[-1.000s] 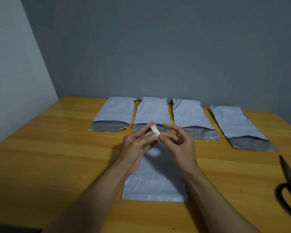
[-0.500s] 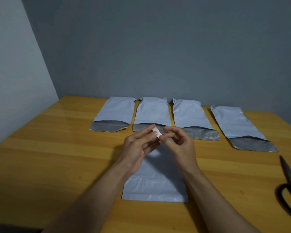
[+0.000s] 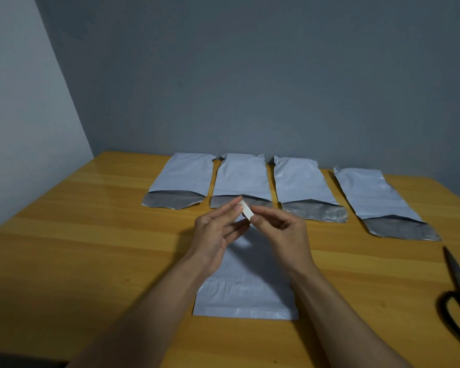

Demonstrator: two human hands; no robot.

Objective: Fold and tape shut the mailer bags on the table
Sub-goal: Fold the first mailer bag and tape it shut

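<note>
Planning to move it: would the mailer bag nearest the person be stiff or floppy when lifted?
Probably floppy: the nearest mailer bag is thin, wrinkled film lying flat. Likely light, and its glossy surface may slide on the table.

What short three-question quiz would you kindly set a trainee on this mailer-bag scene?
1. True or false: the scissors lie right of the mailer bags.
2. How many mailer bags lie in the back row with grey flaps showing?
3. Who pinches the white strip? A: left hand and right hand together; B: left alone; C: right alone.
Key: 1 true; 2 four; 3 A.
</note>
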